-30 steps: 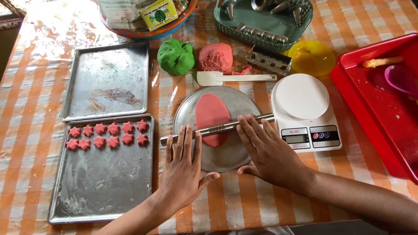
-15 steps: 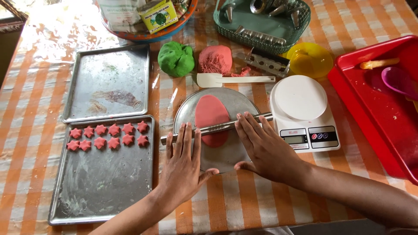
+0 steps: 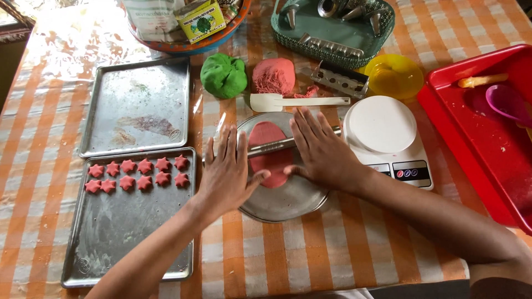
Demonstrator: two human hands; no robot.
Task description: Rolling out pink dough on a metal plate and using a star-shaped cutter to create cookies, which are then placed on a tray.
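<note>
Green-yellow box [image 3: 200, 20] sits beyond both hands [image 3: 271, 160].

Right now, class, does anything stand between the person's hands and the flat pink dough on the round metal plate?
Yes: a metal rolling rod lies across the pink dough, and both the left hand and the right hand press flat on that rod, not on the dough. Nothing else visible sits between them on the round plate.

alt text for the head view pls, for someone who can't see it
Two hands, left hand and right hand, press flat on a metal rolling pin across pink dough on a round metal plate. A tray of pink dough stars lies to the left, a white scale to the right.
</note>
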